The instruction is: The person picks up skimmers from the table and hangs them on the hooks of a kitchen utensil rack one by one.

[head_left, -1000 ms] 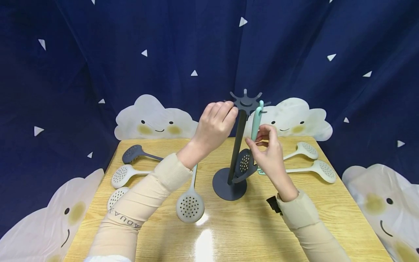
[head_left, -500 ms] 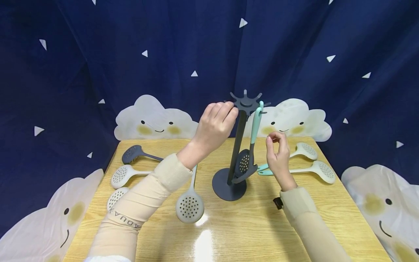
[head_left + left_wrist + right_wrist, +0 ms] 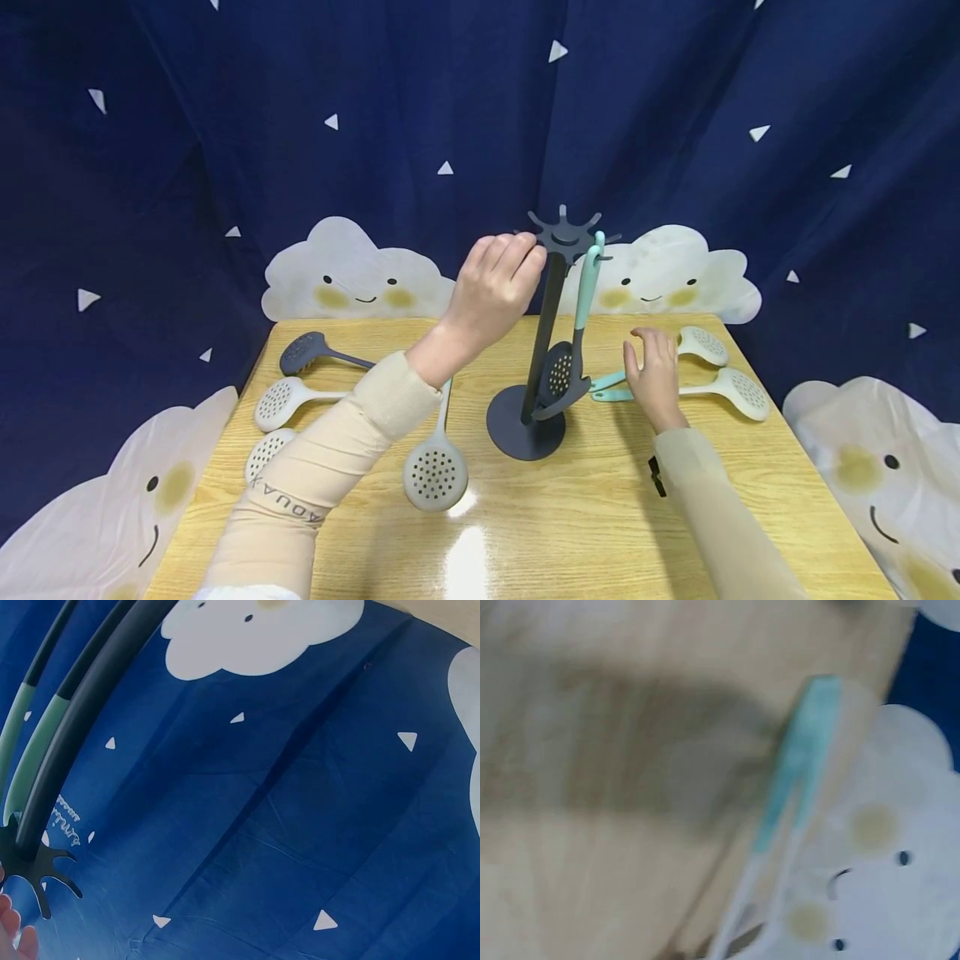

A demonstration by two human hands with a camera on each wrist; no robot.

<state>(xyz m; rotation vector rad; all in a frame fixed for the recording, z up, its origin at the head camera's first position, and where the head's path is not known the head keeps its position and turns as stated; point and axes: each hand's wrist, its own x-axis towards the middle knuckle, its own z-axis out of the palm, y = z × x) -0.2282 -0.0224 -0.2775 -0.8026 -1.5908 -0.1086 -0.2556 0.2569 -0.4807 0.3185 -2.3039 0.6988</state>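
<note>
A dark utensil stand (image 3: 547,325) with a pronged top stands mid-table. My left hand (image 3: 495,279) grips the left side of that top; in the left wrist view only its fingertips (image 3: 10,919) show, beside the prongs. Two utensils with mint handles (image 3: 587,292) hang from the right prongs, one with a dark perforated head (image 3: 558,371). My right hand (image 3: 655,379) hovers with parted fingers and holds nothing. It overlaps two pale skimmers (image 3: 744,393) lying on the right, whose mint handles (image 3: 810,735) lie close together in the blurred right wrist view.
On the left of the wooden table (image 3: 510,533) lie a dark slotted utensil (image 3: 302,354) and pale skimmers (image 3: 277,403), partly behind the left sleeve. Another pale skimmer (image 3: 435,475) points towards me in front. A blue curtain (image 3: 420,100) with cloud cutouts closes off the back.
My right hand has let go of the hanging mint handle and moved right and down, over the pale skimmers, its fingers parting. The left hand has stayed at the stand.
</note>
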